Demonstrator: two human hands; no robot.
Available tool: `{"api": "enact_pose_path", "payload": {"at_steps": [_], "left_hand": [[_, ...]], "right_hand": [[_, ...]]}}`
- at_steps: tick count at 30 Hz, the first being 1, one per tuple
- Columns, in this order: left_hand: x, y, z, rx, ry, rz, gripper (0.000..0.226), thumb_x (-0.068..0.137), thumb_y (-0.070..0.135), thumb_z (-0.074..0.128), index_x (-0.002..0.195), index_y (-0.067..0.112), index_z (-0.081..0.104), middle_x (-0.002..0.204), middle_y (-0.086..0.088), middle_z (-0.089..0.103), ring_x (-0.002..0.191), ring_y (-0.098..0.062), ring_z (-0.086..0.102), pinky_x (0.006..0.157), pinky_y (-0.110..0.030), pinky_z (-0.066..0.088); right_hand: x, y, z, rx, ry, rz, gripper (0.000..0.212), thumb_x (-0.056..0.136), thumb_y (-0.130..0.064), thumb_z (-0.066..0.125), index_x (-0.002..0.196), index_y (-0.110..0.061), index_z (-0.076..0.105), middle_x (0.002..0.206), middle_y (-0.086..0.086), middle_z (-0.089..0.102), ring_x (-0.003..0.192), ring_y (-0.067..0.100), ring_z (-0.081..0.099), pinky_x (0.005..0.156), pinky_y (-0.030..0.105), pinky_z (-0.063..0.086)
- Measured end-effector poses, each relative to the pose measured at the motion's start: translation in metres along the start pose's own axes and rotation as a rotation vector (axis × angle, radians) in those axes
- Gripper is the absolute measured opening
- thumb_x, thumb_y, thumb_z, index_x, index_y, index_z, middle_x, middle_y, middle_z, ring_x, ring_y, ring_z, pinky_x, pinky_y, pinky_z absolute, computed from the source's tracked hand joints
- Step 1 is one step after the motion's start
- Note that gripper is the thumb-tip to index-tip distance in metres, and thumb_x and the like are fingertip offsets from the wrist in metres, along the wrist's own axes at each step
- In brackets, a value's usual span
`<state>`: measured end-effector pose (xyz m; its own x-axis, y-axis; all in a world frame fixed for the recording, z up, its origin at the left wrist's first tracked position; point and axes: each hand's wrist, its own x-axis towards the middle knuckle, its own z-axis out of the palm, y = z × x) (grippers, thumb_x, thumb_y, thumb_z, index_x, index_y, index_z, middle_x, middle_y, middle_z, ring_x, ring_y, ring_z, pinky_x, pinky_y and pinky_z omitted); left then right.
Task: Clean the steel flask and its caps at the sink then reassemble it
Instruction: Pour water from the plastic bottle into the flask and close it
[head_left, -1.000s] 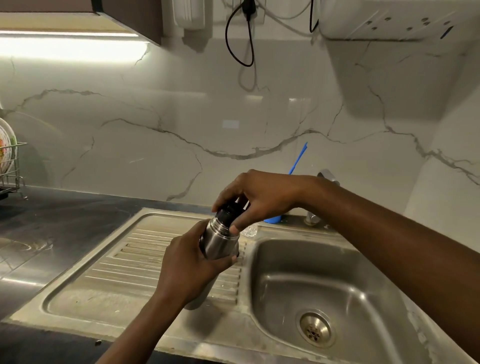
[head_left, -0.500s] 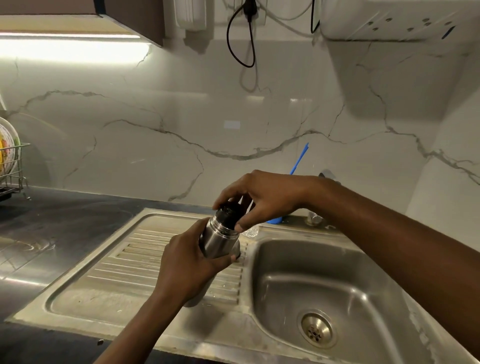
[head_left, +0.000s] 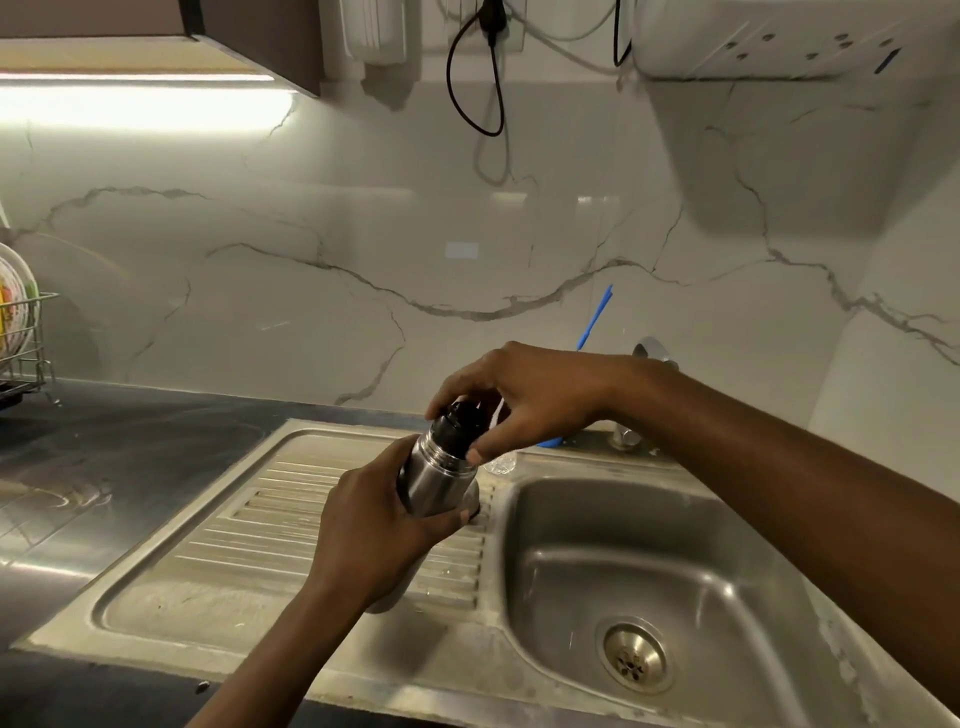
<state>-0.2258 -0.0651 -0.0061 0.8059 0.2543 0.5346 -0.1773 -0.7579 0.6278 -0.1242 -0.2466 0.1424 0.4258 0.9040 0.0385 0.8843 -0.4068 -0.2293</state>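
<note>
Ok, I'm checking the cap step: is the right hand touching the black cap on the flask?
Touching. The head view shows the right hand with thumb and fingers curled round the black cap atop the steel flask.

Over the sink's drainboard (head_left: 234, 551), the left grip (head_left: 374, 530) wraps the tilted steel flask (head_left: 439, 480); the right grip (head_left: 524, 402) pinches the black cap (head_left: 460, 423) on its mouth.

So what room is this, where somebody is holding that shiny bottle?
Most likely a home kitchen: there is a steel sink with a ribbed draining board, and a wire dish rack holding a plate on the dark counter.
</note>
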Motion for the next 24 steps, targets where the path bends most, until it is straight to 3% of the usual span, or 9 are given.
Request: {"api": "enact_pose_path", "payload": {"at_steps": [3,7,10,12,16,20,24], "left_hand": [[-0.001,-0.002,0.001,-0.006,-0.003,0.009,0.065,0.060,0.058,0.091,0.117,0.040,0.065,0.091,0.024,0.069,0.083,-0.006,0.069,0.073,-0.033,0.057],[-0.004,-0.005,0.003,-0.016,-0.013,0.013,0.067,0.062,0.056,0.093,0.120,0.040,0.063,0.096,0.021,0.072,0.083,-0.005,0.069,0.074,-0.031,0.058],[-0.002,-0.004,0.000,-0.026,-0.009,0.015,0.066,0.063,0.056,0.093,0.119,0.043,0.060,0.095,0.026,0.066,0.081,0.001,0.065,0.073,-0.024,0.055],[0.000,-0.003,-0.002,-0.040,-0.014,0.021,0.067,0.063,0.054,0.093,0.120,0.043,0.061,0.095,0.026,0.066,0.082,0.002,0.065,0.072,-0.021,0.052],[-0.003,0.000,-0.003,-0.035,0.004,0.029,0.067,0.064,0.053,0.093,0.122,0.040,0.063,0.095,0.023,0.068,0.083,-0.004,0.068,0.072,-0.021,0.051],[-0.003,0.002,-0.004,0.005,0.039,0.013,0.071,0.062,0.067,0.086,0.123,0.038,0.063,0.089,0.025,0.063,0.078,-0.007,0.066,0.073,-0.031,0.057],[-0.005,0.000,-0.007,0.039,0.025,0.012,0.065,0.063,0.063,0.087,0.118,0.041,0.060,0.081,0.033,0.056,0.071,0.003,0.058,0.066,-0.021,0.047]], "right_hand": [[0.003,0.000,0.005,-0.076,0.069,0.037,0.046,0.089,-0.054,0.075,0.126,-0.028,0.070,0.111,-0.013,0.072,0.095,0.003,0.067,0.088,0.031,0.059],[0.005,0.001,0.012,-0.133,0.073,0.049,0.051,0.090,-0.063,0.069,0.127,-0.028,0.067,0.108,-0.011,0.070,0.093,0.005,0.066,0.085,0.033,0.058],[0.002,0.005,0.009,-0.072,0.027,-0.002,0.055,0.092,-0.057,0.071,0.140,-0.036,0.055,0.125,-0.010,0.069,0.107,0.009,0.067,0.088,0.025,0.057],[0.001,0.007,0.011,-0.067,0.040,-0.032,0.050,0.095,-0.053,0.070,0.139,-0.033,0.056,0.121,-0.012,0.069,0.103,0.006,0.066,0.083,0.020,0.053],[0.006,0.004,0.021,-0.119,0.101,0.008,0.045,0.099,-0.064,0.055,0.124,-0.027,0.061,0.096,-0.015,0.065,0.083,0.005,0.063,0.072,0.024,0.047],[0.011,-0.005,0.029,-0.173,0.149,0.095,0.049,0.101,-0.069,0.042,0.098,-0.024,0.058,0.081,-0.010,0.058,0.072,0.009,0.057,0.063,0.026,0.038],[0.020,-0.012,0.038,-0.252,0.166,0.154,0.057,0.100,-0.071,0.040,0.085,-0.019,0.058,0.074,-0.003,0.057,0.065,0.010,0.052,0.058,0.027,0.034]]}}
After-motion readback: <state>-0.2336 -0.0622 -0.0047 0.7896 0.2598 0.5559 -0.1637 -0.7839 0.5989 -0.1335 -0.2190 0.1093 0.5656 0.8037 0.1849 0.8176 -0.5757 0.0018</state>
